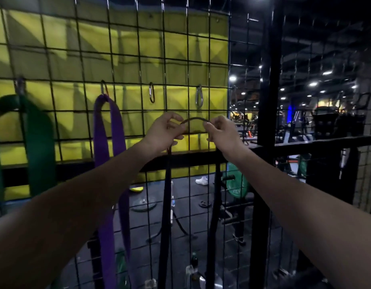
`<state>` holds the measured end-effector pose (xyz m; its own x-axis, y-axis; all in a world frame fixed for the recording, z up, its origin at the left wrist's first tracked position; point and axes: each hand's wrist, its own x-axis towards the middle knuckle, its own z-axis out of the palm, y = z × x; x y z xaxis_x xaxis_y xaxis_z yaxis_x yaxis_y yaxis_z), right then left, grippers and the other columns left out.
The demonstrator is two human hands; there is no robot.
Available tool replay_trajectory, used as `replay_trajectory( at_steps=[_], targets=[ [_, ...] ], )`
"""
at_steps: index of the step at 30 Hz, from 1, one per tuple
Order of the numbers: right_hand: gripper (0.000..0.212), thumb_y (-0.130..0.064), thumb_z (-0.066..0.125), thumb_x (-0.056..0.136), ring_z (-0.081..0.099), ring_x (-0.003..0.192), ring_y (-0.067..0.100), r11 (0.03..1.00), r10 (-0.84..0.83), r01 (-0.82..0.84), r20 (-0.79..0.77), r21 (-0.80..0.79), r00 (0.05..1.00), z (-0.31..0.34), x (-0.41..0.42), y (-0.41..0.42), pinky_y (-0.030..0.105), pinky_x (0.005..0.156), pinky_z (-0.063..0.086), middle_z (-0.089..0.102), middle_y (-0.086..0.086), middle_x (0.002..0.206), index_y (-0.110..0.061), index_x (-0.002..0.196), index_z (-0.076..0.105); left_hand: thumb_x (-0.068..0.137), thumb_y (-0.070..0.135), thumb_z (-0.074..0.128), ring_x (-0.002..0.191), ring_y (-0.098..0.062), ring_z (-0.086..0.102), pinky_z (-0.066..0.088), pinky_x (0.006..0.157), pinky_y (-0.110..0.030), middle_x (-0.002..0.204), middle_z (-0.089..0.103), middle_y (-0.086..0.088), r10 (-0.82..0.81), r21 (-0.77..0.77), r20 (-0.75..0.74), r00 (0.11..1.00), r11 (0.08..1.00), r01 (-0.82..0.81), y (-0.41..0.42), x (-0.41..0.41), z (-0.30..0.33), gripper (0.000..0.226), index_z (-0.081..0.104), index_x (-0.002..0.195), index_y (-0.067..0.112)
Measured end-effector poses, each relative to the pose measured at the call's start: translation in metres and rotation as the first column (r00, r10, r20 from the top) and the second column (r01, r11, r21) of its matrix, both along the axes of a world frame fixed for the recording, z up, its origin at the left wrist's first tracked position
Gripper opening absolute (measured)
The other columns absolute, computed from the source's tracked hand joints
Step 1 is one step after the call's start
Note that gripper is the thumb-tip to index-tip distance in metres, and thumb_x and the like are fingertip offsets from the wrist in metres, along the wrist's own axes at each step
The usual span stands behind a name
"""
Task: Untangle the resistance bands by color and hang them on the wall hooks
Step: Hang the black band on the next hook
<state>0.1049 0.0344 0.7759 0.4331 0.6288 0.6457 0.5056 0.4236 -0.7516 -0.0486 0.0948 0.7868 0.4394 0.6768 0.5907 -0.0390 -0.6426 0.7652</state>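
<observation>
A black resistance band (pixel 165 205) hangs in two strands from my hands, its top arching between them in front of the wire grid wall (pixel 138 65). My left hand (pixel 163 130) pinches the band's left side and my right hand (pixel 222 132) pinches its right side. Two bare carabiner hooks, one (pixel 151 92) above my left hand and one (pixel 198 96) above the arch, hang on the grid. A purple band (pixel 109 155) hangs from a hook (pixel 104 87) to the left. A green band (pixel 37 142) hangs from another hook (pixel 20 85) at the far left.
A yellow padded panel (pixel 122 46) sits behind the grid. A thick black post (pixel 270 101) stands to the right. Beyond the grid lie a green weight plate (pixel 235 184), a barbell stand and a dim gym floor.
</observation>
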Motion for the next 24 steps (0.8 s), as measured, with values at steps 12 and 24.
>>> replay_trajectory(
  at_steps=[12,24],
  targets=[
    [0.024,-0.023,0.048,0.096,0.044,0.060,0.012,0.977,0.211,-0.211,-0.011,-0.022,0.977,0.058,-0.040,0.066,0.025,0.057,0.037,0.053,0.001,0.066,-0.005,0.093,0.063,0.087,0.022,0.063,0.081,-0.012,0.059,0.049,0.076,-0.028,0.094,0.059,0.003,0.424,0.394,0.207,0.882,0.789,-0.471,0.057,-0.043,0.054,0.015,0.071,0.096,0.013],
    [0.024,-0.024,0.064,0.086,0.066,0.074,0.024,0.992,-0.124,0.104,0.438,0.070,0.890,0.108,-0.067,0.109,0.034,0.070,0.054,0.070,0.015,0.082,-0.001,0.086,0.072,0.087,0.019,0.063,0.079,-0.013,0.062,0.045,0.073,-0.024,0.096,0.069,-0.004,0.489,0.508,0.228,0.842,0.678,-0.531,0.081,-0.049,0.070,0.018,0.072,0.100,0.011]
  ],
)
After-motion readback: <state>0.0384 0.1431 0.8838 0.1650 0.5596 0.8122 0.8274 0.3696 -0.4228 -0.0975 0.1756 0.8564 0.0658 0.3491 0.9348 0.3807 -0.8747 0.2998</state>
